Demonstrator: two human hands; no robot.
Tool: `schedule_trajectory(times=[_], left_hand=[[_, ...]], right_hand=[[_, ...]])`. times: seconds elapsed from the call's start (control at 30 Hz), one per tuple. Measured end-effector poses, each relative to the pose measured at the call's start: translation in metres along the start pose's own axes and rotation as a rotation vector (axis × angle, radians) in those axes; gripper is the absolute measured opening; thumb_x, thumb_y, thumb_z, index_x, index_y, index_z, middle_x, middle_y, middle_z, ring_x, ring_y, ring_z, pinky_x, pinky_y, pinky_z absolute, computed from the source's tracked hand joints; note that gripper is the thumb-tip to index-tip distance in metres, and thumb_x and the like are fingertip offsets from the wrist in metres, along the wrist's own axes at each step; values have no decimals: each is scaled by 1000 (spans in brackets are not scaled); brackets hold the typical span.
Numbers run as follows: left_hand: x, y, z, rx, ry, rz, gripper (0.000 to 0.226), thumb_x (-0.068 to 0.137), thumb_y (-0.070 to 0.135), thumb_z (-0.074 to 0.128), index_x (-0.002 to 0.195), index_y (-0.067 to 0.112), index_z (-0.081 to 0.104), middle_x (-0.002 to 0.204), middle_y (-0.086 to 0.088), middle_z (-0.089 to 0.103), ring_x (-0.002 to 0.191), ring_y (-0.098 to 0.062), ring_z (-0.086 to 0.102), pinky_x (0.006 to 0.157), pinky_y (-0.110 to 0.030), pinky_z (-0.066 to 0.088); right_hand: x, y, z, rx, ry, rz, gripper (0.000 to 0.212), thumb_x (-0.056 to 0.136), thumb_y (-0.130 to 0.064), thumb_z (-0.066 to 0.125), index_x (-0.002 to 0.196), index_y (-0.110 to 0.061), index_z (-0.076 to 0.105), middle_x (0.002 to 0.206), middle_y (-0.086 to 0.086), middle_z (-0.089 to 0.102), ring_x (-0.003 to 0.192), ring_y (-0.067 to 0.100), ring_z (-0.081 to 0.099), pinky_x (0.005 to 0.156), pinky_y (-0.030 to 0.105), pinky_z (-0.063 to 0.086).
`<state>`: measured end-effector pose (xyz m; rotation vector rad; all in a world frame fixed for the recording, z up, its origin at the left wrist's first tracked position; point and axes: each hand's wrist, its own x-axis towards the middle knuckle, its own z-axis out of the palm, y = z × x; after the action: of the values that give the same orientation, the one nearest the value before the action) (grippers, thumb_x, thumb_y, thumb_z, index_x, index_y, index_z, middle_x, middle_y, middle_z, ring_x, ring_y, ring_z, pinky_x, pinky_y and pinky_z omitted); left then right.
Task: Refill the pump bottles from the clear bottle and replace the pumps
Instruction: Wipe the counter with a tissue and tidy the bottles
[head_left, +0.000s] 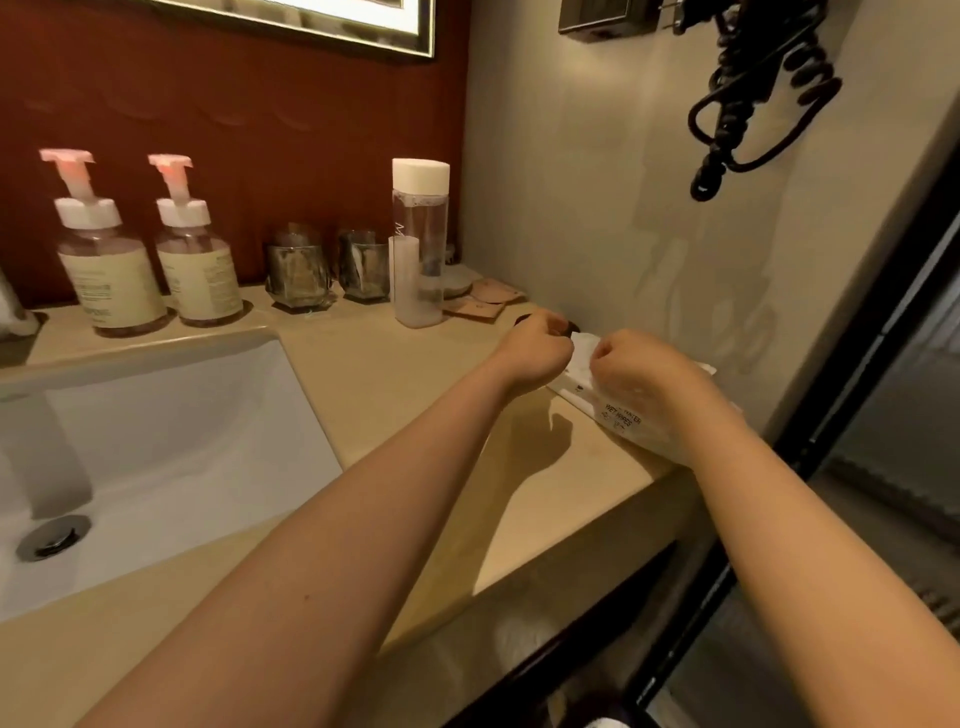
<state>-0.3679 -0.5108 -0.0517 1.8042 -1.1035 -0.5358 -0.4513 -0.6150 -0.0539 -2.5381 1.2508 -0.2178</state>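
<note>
Two pump bottles stand at the back left of the counter, pumps on: the left pump bottle (106, 260) and the right pump bottle (195, 254), both with cream labels. The tall clear bottle (420, 244) with a white cap stands upright farther right, partly filled. Both hands are at a white pack of wet wipes (618, 410) lying by the right wall. My left hand (535, 353) has curled fingers at the pack's far end, pinching something white there. My right hand (639, 374) is curled over the pack and pinches a white wipe (584, 345).
A white sink (156, 441) with a metal drain fills the left. Two glass tumblers (332, 270) stand behind the clear bottle, with brown sachets (483, 301) beside it. A black coiled cord (753, 93) hangs on the right wall. The counter edge (597, 545) runs at lower right.
</note>
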Motion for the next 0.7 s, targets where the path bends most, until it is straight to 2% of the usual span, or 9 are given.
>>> schedule_trajectory(times=[0.03, 0.07, 0.1, 0.13, 0.3, 0.4, 0.53, 0.63, 0.7], left_hand=[[-2, -1, 1, 2, -4, 3, 25, 86, -1, 39, 82, 20, 50, 82, -1, 46, 78, -17, 42, 65, -27, 34], [-4, -1, 2, -6, -12, 6, 27, 87, 0, 40, 104, 14, 55, 98, -5, 53, 91, -19, 49, 76, -29, 39], [-6, 0, 1, -5, -3, 12, 36, 89, 2, 41, 124, 9, 50, 117, -9, 54, 108, -22, 50, 87, -30, 40], [-10, 2, 1, 14, -1, 16, 42, 90, 5, 43, 132, 6, 43, 130, -11, 50, 118, -23, 48, 93, -30, 39], [-18, -7, -6, 188, 73, 90, 40, 93, 10, 44, 133, 10, 44, 136, -8, 49, 124, -23, 45, 92, -26, 39], [-24, -21, -21, 261, 80, 40, 39, 92, 15, 48, 130, 11, 43, 130, -8, 51, 117, -27, 50, 96, -41, 44], [-33, -42, -39, 398, 15, -72, 34, 93, 25, 48, 122, 8, 45, 124, -10, 53, 110, -27, 52, 92, -40, 44], [-39, -52, -45, 429, 5, -109, 50, 93, 30, 51, 136, 8, 38, 137, -11, 46, 122, -26, 47, 101, -39, 39], [-41, -59, -49, 403, -10, -122, 55, 93, 29, 53, 140, 9, 34, 143, -9, 41, 127, -24, 43, 103, -35, 37]], right_hand=[[-3, 0, 1, 12, 22, -22, 21, 86, -4, 39, 74, -10, 56, 75, 6, 54, 80, 27, 52, 56, 29, 38], [-6, 1, 3, 61, 46, -49, 23, 87, -4, 38, 80, -9, 59, 80, 6, 55, 84, 27, 53, 61, 31, 42], [-7, 0, 3, 141, 48, -78, 25, 87, -3, 40, 88, -9, 64, 87, 6, 57, 88, 26, 54, 69, 32, 45], [-9, 0, 5, 234, 22, -110, 26, 88, -2, 42, 93, -11, 66, 92, 5, 58, 91, 24, 53, 74, 32, 44], [-18, -17, 18, 470, -111, -330, 27, 83, 2, 55, 76, -24, 60, 70, -2, 59, 69, 11, 56, 63, 27, 41], [-20, -33, 21, 464, -152, -424, 25, 81, 10, 56, 81, -15, 61, 63, -3, 59, 48, -6, 53, 52, 13, 40], [-25, -53, 28, 406, -173, -514, 23, 81, 4, 64, 94, -15, 65, 76, -3, 66, 68, 3, 61, 63, 18, 49], [-30, -58, 32, 119, -38, -558, 15, 83, -19, 68, 98, -21, 69, 90, -3, 64, 80, 9, 59, 73, 26, 53], [-29, -59, 32, -60, -3, -534, 19, 82, -24, 69, 101, -24, 70, 95, -3, 64, 82, 9, 57, 74, 28, 53]])
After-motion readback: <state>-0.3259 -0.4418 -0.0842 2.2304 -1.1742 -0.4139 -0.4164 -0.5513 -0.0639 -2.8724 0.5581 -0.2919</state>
